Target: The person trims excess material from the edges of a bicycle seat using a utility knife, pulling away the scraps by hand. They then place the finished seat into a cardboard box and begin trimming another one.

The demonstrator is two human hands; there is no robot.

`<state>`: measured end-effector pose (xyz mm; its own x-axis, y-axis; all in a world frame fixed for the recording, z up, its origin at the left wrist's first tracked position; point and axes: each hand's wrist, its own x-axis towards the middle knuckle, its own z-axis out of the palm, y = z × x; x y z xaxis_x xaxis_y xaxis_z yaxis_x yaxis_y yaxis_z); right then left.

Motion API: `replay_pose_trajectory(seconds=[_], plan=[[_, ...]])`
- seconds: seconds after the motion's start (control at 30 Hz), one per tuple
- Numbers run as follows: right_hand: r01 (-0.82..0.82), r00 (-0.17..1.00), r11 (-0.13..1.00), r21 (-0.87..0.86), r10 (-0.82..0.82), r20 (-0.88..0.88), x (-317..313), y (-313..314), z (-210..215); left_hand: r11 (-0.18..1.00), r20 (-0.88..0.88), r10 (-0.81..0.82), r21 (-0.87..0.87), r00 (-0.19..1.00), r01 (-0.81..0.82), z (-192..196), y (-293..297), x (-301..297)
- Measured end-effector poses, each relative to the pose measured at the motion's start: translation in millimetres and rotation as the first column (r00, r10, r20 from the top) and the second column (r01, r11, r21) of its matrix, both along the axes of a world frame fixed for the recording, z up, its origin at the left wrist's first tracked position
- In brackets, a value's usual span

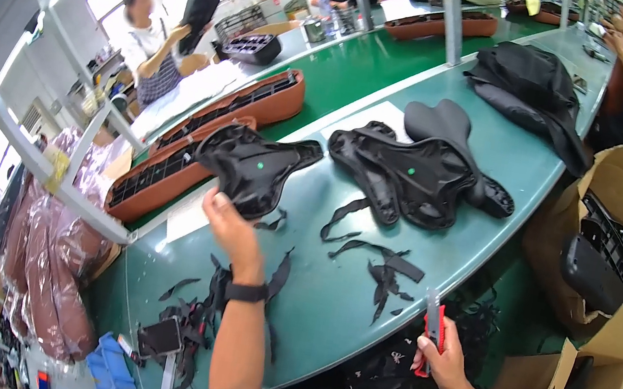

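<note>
My right hand (447, 357) is closed round a red utility knife (434, 330), its blade pointing up, just off the table's near edge. My left hand (232, 232) reaches over the table with fingers stretched out, beside the near edge of a black bicycle saddle (256, 170). That saddle lies underside up, with a green dot in its hollow; whether my fingertips touch it I cannot tell. To its right, more black saddles lie overlapping, one hollow side up (414, 174) with a green dot and one smooth side up (442, 130). Black trimmed strips (353, 239) lie nearby.
Brown long seats (248, 106) line the table's far side by a metal frame. Black covers (531, 87) are heaped at far right. A phone (161, 337) lies among scraps. Cardboard boxes (613, 360) stand at right, a blue basket (109, 371) at lower left. Other people work nearby.
</note>
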<state>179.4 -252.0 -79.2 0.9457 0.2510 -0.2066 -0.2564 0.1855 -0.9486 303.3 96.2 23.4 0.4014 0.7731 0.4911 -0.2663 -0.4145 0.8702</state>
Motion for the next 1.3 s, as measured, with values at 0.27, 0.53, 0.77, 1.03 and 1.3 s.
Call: replay_pose_trajectory(seconds=[0.27, 0.53, 0.77, 1.03, 1.3], plan=[[-0.055, 0.965, 0.988, -0.147, 0.091, 0.246, 21.4, 44.7, 48.4, 0.808, -0.084, -0.19, -0.58, 0.978, 0.108, -18.5, 4.0, -201.2], [-0.297, 0.831, 0.848, -0.439, 0.456, 0.319, 23.8, 60.4, 65.1, 0.865, -0.49, 0.282, 0.502, 0.825, 0.003, -13.3, -37.2, -216.4], [-0.201, 0.793, 0.815, -0.543, 0.461, 0.398, 24.9, 63.3, 83.1, 0.901, -0.691, 0.112, 0.373, 0.714, 0.219, -24.0, -101.1, -193.0], [-0.196, 0.464, 0.75, -0.632, 0.638, 0.614, 30.1, 77.5, 88.4, 0.975, -0.625, -0.038, 0.148, 0.779, 0.166, -27.5, -94.5, -198.7], [-0.233, 0.235, 0.244, -0.941, 0.953, 0.189, 34.7, 96.3, 117.4, 0.978, -0.525, 0.006, 0.182, 0.851, 0.105, -37.9, -95.8, -199.7]])
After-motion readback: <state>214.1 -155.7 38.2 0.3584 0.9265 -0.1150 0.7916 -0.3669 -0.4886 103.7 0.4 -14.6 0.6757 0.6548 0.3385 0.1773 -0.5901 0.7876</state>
